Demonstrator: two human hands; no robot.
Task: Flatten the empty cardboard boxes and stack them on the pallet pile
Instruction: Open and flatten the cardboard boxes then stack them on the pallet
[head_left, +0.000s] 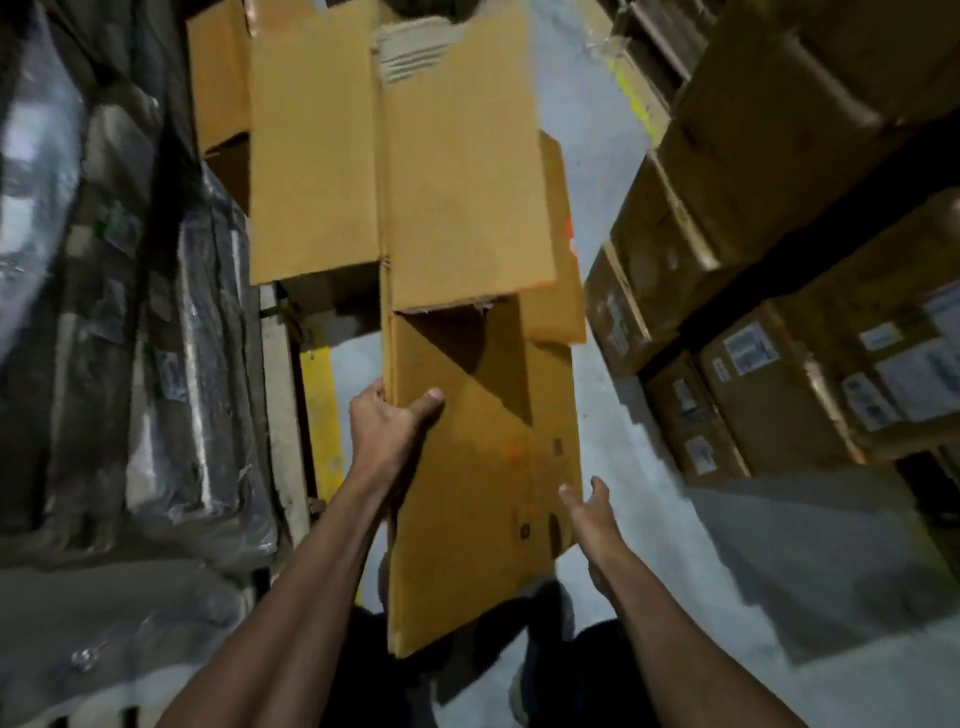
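Note:
A flattened brown cardboard box (483, 467) hangs in front of me, its flaps spread toward the top of the view. My left hand (387, 426) grips its left edge, thumb on the front face. My right hand (592, 514) is at the box's lower right edge with fingers apart, and whether it touches the card is unclear. Beyond, at the top of the view, is a pile of flattened cardboard (410, 52), partly hidden by the held box.
Dark bundles wrapped in plastic film (156, 312) line the left side. Sealed brown cartons with labels (779, 260) are stacked on the right. A yellow post (322, 415) and a pale wooden board (283, 415) stand left of the box. Grey concrete floor (701, 571) runs between.

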